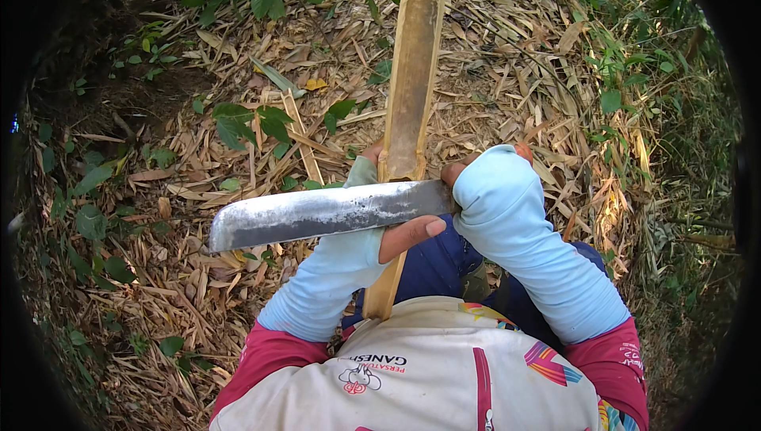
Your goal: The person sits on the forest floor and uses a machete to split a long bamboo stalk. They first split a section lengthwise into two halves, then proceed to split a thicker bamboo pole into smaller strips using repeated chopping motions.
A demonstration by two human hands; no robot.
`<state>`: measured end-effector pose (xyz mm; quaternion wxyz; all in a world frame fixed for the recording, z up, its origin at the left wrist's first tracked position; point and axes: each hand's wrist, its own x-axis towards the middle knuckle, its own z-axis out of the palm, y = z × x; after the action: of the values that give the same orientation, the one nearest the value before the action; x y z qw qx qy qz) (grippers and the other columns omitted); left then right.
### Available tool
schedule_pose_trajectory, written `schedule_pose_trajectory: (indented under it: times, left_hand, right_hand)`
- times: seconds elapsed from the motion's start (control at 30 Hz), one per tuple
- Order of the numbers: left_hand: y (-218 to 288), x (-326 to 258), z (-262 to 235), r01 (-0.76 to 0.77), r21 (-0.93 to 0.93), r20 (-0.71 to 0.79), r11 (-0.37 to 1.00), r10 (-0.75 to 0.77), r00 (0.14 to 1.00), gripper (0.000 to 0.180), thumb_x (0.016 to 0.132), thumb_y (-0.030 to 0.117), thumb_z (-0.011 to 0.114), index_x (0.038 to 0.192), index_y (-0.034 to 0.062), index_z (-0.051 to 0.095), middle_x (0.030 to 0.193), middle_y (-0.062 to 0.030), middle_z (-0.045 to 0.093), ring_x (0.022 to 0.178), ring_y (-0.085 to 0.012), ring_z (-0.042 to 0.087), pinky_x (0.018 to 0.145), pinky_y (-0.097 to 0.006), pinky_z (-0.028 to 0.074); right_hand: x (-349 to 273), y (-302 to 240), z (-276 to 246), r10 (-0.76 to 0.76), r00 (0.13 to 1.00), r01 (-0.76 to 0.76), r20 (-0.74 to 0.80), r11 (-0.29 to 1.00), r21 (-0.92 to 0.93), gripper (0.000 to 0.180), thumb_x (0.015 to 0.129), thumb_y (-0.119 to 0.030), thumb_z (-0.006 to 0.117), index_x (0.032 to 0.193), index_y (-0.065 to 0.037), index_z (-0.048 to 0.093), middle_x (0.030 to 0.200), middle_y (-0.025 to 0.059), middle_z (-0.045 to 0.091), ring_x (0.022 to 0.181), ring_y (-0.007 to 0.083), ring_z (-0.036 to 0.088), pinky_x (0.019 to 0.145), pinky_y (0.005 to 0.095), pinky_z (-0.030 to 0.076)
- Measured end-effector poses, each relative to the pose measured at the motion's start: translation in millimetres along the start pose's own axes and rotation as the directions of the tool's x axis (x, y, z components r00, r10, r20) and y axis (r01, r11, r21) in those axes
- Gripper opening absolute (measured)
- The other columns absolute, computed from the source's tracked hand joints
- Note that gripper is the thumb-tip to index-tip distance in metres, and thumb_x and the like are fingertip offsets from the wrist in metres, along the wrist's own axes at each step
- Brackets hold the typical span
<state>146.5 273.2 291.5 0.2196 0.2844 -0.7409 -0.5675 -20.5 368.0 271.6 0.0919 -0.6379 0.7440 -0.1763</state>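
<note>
A long split length of bamboo [415, 58], its hollow inner face turned up, runs from my waist away to the far edge of the view. My left hand [396, 239], in a light blue sleeve, is wrapped round it from the left and below. Its thumb lies across the near side; the blade hides part of the hand. My right hand [493, 181] is closed on the handle of a machete [317, 214], and the grip itself is hidden. The broad, worn blade lies crosswise over the bamboo, pointing left, by a notched step in the strip.
Dry bamboo leaves [317, 58] and shavings cover the ground. A thin split strip [301, 137] lies just left of the bamboo. Green plants [238, 126] grow at the left, with denser brush [674, 114] along the right. My legs [432, 260] are folded beneath the work.
</note>
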Motion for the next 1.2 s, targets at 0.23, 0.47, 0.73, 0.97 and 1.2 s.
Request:
schedule_pose_trajectory:
  times: [0.23, 0.47, 0.73, 0.97, 1.2]
  left_hand:
    - [-10.1, -0.5, 3.8, -0.136, 0.065, -0.034, 0.989, 0.139, 0.99, 0.094, 0.07, 0.028, 0.093, 0.14, 0.0009, 0.035, 0.109, -0.0083, 0.064, 0.095, -0.014, 0.063, 0.081, -0.027, 0.053]
    - [-13.2, -5.1, 12.6, 0.251, 0.039, -0.087, 0.967, -0.247, 0.965, 0.057, 0.079, 0.033, 0.086, 0.117, 0.003, 0.057, 0.079, -0.001, 0.065, 0.063, -0.0115, 0.06, 0.06, -0.027, 0.051]
    - [-26.2, -0.6, -7.3, -0.141, 0.22, 0.102, 0.965, 0.121, 0.987, 0.079, 0.066, 0.039, 0.093, 0.124, 0.0045, 0.051, 0.104, -0.0047, 0.064, 0.093, -0.0166, 0.061, 0.083, -0.031, 0.051]
    - [-42.4, 6.9, -7.0, -0.093, -0.227, 0.138, 0.969, 0.126, 0.982, 0.101, 0.062, 0.03, 0.097, 0.138, 0.0013, 0.036, 0.123, -0.0058, 0.061, 0.113, -0.0171, 0.059, 0.098, -0.033, 0.049]
    - [-53.4, 6.4, -10.2, -0.008, -0.268, 0.168, 0.963, 0.055, 0.984, 0.116, 0.058, 0.034, 0.098, 0.145, 0.0039, 0.028, 0.131, -0.0085, 0.057, 0.121, -0.0181, 0.057, 0.104, -0.035, 0.047]
  right_hand:
    - [7.8, -0.4, -2.9, 0.091, 0.987, -0.086, 0.133, 0.996, -0.039, 0.024, 0.076, -0.018, 0.064, 0.1, -0.021, 0.069, 0.082, 0.0068, 0.071, 0.084, 0.0295, 0.07, 0.072, 0.0507, 0.045]
    - [9.3, 4.6, 1.7, 0.186, 0.982, -0.184, 0.002, 0.971, 0.155, 0.027, 0.062, -0.01, 0.073, 0.089, -0.011, 0.069, 0.074, 0.0112, 0.065, 0.076, 0.0334, 0.065, 0.076, 0.0445, 0.049]
    - [-0.5, 1.6, 11.3, 0.006, 0.991, 0.011, -0.133, 0.992, 0.123, 0.029, 0.059, -0.008, 0.074, 0.088, -0.008, 0.069, 0.073, 0.0118, 0.064, 0.074, 0.0344, 0.064, 0.07, 0.0448, 0.049]
    - [-3.2, 3.4, 18.0, -0.051, 0.986, 0.075, -0.16, 0.986, 0.15, 0.031, 0.057, -0.009, 0.074, 0.088, -0.009, 0.068, 0.072, 0.0103, 0.064, 0.074, 0.0341, 0.064, 0.068, 0.0449, 0.048]
    - [-3.2, 3.0, 15.4, -0.05, 0.987, 0.069, -0.155, 0.99, 0.12, 0.029, 0.059, -0.01, 0.073, 0.087, -0.009, 0.068, 0.072, 0.0099, 0.064, 0.075, 0.0338, 0.064, 0.069, 0.0452, 0.048]
